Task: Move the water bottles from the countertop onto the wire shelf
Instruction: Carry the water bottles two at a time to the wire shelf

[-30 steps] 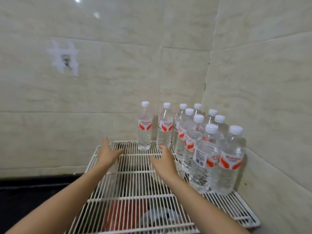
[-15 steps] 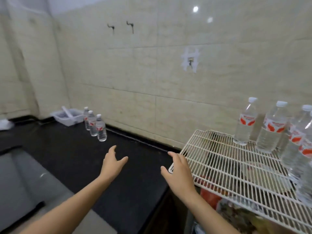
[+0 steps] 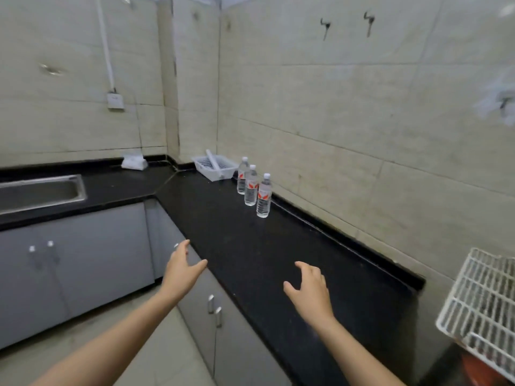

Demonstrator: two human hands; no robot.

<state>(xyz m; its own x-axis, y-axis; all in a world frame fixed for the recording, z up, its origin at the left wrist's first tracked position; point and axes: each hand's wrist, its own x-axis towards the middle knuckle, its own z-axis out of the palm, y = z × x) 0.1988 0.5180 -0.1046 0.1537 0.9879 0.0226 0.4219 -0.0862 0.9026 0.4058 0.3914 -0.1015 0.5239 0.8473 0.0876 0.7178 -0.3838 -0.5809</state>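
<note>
Bottles [image 3: 251,188], three, perhaps full, stand far along the countertop [image 3: 250,260]; my left hand [image 3: 181,270] and right hand [image 3: 309,288] hover loose-fingered, empty.

L hand [image 3: 181,270] & R hand [image 3: 309,288] bare; both forearms [image 3: 111,338] bare, slim.

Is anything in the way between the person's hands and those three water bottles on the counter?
Nothing visible does. The left hand and right hand are open and empty, and the countertop between them and the three bottles shows nothing on it. The basket sits beyond the bottles, out of the path.
</note>
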